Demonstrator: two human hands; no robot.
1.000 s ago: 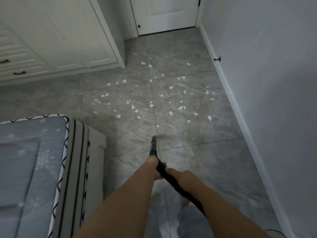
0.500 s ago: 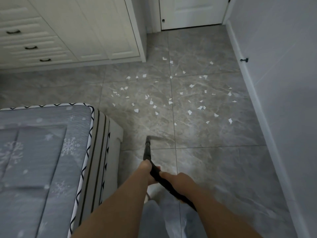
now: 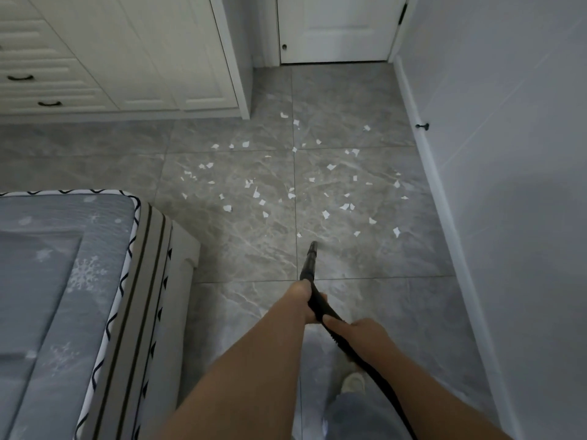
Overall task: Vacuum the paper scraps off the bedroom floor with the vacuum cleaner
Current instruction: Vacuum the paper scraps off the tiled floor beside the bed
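Several white paper scraps [image 3: 325,214] lie scattered over the grey marble floor tiles [image 3: 241,246] ahead of me. I hold the black vacuum hose and nozzle [image 3: 309,265] in both hands. My left hand [image 3: 303,300] grips the tube in front, and my right hand [image 3: 362,331] grips the ribbed hose just behind it. The nozzle tip points forward at the floor, a short way short of the nearest scraps. The vacuum's body is out of view.
A bed with a grey snowflake quilt [image 3: 63,296] fills the lower left. White wardrobe and drawers [image 3: 127,58] stand at the back left, a white door [image 3: 336,27] at the back. A wall with a black doorstop [image 3: 422,126] runs along the right. My foot [image 3: 351,384] is below.
The view has shifted, so the bed looms larger at the left and the scraps sit closer. The nozzle tip has come nearer to the closest scraps; both hands keep their grip.
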